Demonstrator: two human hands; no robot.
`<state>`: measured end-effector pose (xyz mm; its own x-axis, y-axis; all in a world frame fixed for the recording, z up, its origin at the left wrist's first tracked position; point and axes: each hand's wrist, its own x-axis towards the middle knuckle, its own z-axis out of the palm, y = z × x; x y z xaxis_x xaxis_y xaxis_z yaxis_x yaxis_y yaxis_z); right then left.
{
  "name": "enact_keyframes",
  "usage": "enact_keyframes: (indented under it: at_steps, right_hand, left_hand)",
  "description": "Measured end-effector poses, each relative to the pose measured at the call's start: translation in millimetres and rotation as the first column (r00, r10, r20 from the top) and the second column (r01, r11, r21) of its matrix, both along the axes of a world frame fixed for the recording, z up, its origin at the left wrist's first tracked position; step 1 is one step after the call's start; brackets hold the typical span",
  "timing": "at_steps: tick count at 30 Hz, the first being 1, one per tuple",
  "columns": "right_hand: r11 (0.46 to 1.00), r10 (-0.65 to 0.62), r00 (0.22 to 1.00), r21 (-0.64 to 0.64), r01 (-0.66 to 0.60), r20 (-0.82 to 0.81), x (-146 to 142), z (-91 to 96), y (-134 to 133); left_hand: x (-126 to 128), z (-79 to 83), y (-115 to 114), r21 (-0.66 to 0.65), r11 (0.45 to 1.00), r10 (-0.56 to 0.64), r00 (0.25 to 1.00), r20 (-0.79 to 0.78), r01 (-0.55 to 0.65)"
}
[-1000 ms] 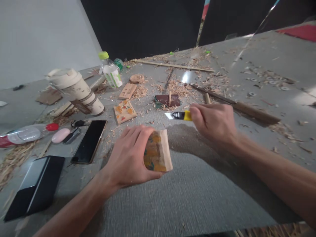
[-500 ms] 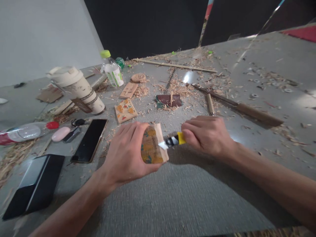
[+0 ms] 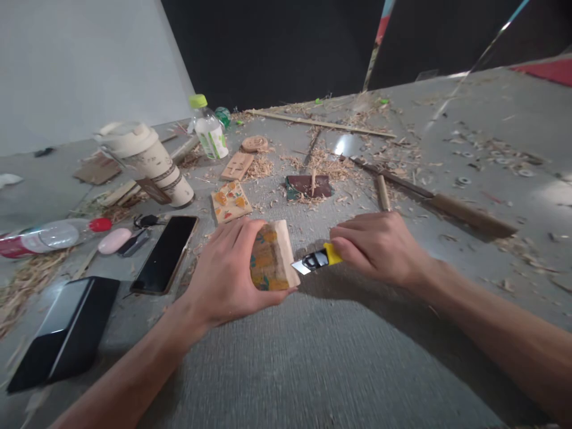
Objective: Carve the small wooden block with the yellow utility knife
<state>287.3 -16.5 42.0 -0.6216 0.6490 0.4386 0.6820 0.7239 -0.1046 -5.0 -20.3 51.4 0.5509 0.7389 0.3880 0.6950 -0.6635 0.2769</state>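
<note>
My left hand (image 3: 230, 268) is wrapped round a small wooden block (image 3: 270, 257) with orange and green painted patterns and a pale bare edge facing right. In my closed right hand (image 3: 379, 244) is a yellow and black utility knife (image 3: 316, 260). Its blade points left, with the tip close to the block's pale edge; whether it touches I cannot tell. Behind my left hand lies a flat wooden piece with painted oranges (image 3: 232, 201). Farther back are a carved wooden piece (image 3: 237, 166) and a round wooden disc (image 3: 254, 144).
At left are a phone (image 3: 164, 255), a black folded case (image 3: 67, 328), a lidded cup (image 3: 149, 161) and two plastic bottles, one with a green cap (image 3: 209, 128). A dark red pouch (image 3: 309, 186) lies ahead, and a wooden-handled tool (image 3: 471, 214) at right. Shavings are scattered around.
The knife blade has moved off the block's pale edge to the right. The block has shifted slightly left in my left hand. The view has moved a little.
</note>
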Motion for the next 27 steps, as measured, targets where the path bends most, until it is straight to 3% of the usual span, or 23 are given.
enact_keyframes:
  at_steps: [8,11,14,16,18,21,23,27]
  right_hand:
    - [0.999,-0.006,0.999,-0.045,0.004,-0.048,-1.6,-3.0,-2.1]
    - [0.987,-0.16,0.982,-0.048,0.156,-0.097,-1.5,-2.0,-2.5]
    - [0.937,-0.35,0.921,-0.078,0.341,-0.172,4.1,-0.9,0.6]
    - [0.918,-0.395,0.89,-0.115,0.379,-0.225,8.3,-0.3,3.0]
    - [0.932,-0.355,0.892,-0.177,0.316,-0.278,10.4,-0.2,4.2]
    - [0.958,-0.125,0.938,-0.285,0.03,-0.323,9.3,-1.3,3.0]
    - [0.934,0.027,0.949,-0.332,-0.136,-0.314,7.0,-2.7,0.8]
    - [0.895,0.11,0.953,-0.389,-0.219,-0.281,2.2,-5.4,-3.4]
  left_hand:
    - [3.8,-5.9,-6.2,-0.108,0.993,-0.045,0.999,0.015,0.046]
    - [3.6,-8.3,-6.3,-0.158,0.985,-0.064,0.997,0.049,0.071]
    - [3.4,-8.5,-5.7,-0.184,0.978,-0.081,0.994,0.076,0.094]
    - [3.1,-8.5,-5.1,-0.2,0.976,-0.072,0.993,0.097,0.09]
    - [2.2,-9.6,-4.2,-0.224,0.972,-0.049,0.99,0.131,0.078]
    - [-0.1,-13.6,-1.9,-0.253,0.966,-0.014,0.984,0.179,0.06]
    - [-1.8,-16.2,-0.6,-0.257,0.965,-0.003,0.981,0.193,0.054]
    - [-3.0,-17.5,-0.1,-0.234,0.97,-0.012,0.977,0.215,0.063]
